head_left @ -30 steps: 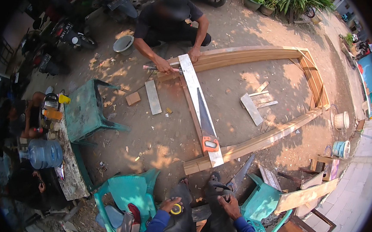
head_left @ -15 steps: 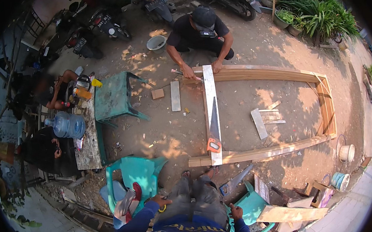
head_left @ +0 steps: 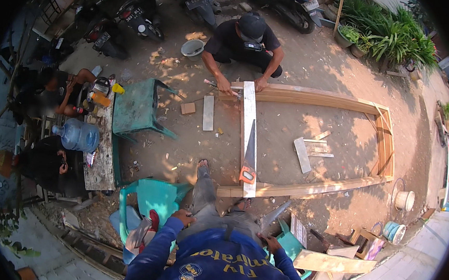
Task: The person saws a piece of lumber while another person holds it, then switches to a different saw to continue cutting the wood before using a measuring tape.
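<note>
Down by my left thigh is my left hand (head_left: 183,218), its fingers loosely bent and holding nothing I can see. My right hand (head_left: 269,243) is at my right hip, its fingers loose against the grey trousers. Ahead of me a hand saw (head_left: 247,175) with an orange handle lies on a pale plank (head_left: 248,108), which spans the open end of a long wooden frame (head_left: 316,99). Neither hand touches the plank. Across from me a crouching person (head_left: 247,37) has one hand on the frame beside the plank and a slim tool in the other.
Teal plastic chair (head_left: 152,202) at left, a green table (head_left: 146,103) farther off. A second saw (head_left: 275,214) lies by my right foot, near scrap boards (head_left: 333,262). Offcuts (head_left: 302,155) lie inside the frame. At left, people sit by a bench (head_left: 99,167) holding a water jug (head_left: 78,135).
My left foot has stepped forward to the left of the frame. Both hands have moved up in the picture, nearer the frame. The saw stays on the plank.
</note>
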Demonstrator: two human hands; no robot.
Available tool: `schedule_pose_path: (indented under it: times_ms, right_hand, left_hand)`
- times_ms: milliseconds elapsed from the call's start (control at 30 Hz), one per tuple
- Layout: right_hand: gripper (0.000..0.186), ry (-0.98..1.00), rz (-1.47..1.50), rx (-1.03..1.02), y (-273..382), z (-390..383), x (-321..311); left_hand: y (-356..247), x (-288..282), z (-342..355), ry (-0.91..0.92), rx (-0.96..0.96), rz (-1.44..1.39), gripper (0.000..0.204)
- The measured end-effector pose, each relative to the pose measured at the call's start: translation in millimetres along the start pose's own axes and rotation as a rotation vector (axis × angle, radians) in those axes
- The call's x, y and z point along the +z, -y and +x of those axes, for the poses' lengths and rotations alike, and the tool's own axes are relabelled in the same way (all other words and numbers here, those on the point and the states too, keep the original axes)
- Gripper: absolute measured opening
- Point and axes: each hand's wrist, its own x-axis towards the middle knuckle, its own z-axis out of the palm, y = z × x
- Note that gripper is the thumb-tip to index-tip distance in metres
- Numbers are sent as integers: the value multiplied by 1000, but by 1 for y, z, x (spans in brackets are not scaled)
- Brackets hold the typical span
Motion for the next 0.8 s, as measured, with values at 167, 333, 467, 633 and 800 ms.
schedule_pose_path:
  times_ms: [167,333,467,633,800]
  right_hand:
    - [89,47,26,-1,36,4,1]
    - [71,69,15,120,99,15,16]
    - [38,-81,-217,-637,40,86,52]
    - [50,322,675,-201,64,35,58]
    - [35,158,715,8,196,19,53]
  left_hand:
    - [-47,-74,-7,203,137,-4,74]
    - [-85,-144,46,184,160,117,72]
    - [-93,-206,102,311,142,154,80]
    - [-48,-265,152,308,129,-40,72]
    - [-60,-319,179,376,142,-45,71]
